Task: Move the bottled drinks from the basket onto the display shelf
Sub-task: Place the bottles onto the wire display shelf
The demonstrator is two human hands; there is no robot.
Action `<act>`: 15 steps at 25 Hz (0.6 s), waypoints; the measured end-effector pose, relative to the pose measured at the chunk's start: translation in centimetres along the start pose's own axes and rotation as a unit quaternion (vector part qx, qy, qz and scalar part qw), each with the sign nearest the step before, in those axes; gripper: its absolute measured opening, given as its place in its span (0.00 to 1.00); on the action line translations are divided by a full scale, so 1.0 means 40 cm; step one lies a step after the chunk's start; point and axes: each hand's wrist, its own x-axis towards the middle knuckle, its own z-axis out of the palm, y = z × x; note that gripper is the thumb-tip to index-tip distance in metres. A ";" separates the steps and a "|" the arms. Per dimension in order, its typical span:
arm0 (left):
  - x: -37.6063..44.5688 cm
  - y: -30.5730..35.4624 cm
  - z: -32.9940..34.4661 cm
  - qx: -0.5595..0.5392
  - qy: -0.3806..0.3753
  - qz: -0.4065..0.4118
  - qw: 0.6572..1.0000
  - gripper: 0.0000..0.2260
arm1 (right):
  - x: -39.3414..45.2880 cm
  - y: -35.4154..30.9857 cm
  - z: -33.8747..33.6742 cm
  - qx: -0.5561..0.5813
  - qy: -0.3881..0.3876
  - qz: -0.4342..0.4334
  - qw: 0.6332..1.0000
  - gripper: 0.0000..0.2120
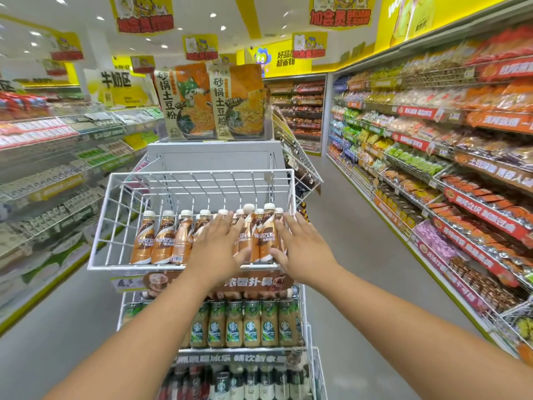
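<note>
Up on the top wire shelf (98, 226) both hands are flat against the row of Nescafé bottles (161, 241). Left hand (215, 249), fingers straight and spread, presses the middle of the row; right hand (300, 252), equally open, rests on the right-end bottles. Neither one grips anything — it looks like squaring up, so labels face out. Starbucks bottles (251, 327) fill the tier below. No basket in sight.
</note>
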 end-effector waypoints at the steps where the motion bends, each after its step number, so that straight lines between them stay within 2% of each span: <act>1: -0.025 0.013 -0.007 0.001 -0.001 0.000 1.000 0.34 | -0.024 -0.001 -0.008 0.004 0.003 0.000 1.000 0.35; 8: -0.160 0.073 -0.077 -0.014 -0.001 0.045 0.999 0.33 | -0.203 -0.026 -0.074 0.019 0.003 0.058 0.998 0.34; 15: -0.293 0.138 -0.123 -0.042 0.011 0.155 0.987 0.32 | -0.465 -0.116 -0.137 -0.010 0.016 0.176 0.984 0.34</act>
